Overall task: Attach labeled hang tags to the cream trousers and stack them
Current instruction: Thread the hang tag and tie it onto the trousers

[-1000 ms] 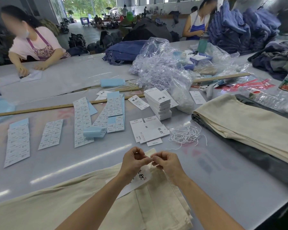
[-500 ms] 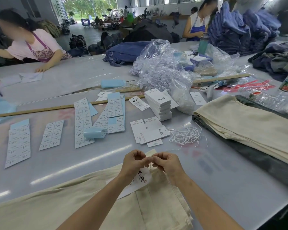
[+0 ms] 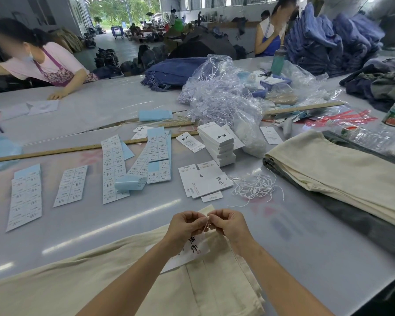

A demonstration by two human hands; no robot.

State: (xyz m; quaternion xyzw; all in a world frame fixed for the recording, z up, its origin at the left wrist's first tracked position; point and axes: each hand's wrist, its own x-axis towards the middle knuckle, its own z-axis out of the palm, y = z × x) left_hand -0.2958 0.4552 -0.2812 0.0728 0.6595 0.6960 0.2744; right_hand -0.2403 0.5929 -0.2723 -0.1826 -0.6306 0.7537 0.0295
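The cream trousers (image 3: 114, 277) run off the bottom and left edges. On them, the hang tag (image 3: 193, 247) is half covered by the left of the two hands (image 3: 186, 225), whose fingertips hide where the white string (image 3: 206, 225) is fastened. Print on the label sheets (image 3: 111, 169) beyond the trousers is too small to read.

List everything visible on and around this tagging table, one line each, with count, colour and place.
cream trousers being tagged: one, cream, near edge under the hands
white hang tag with black characters: one, lying on those trousers
thin white string: one, pinched between both hands
stack of finished cream trousers: cream over dark grey, right
stack of white hang tags: one, centre
loose white strings: a bundle, right of centre
sticker label sheets on blue backing: several, left
long wooden ruler: one, tan, left centre
clear plastic bags: a heap, behind the tags
blue garments: piles, far right
left hand: pinching the string
right hand: pinching the string
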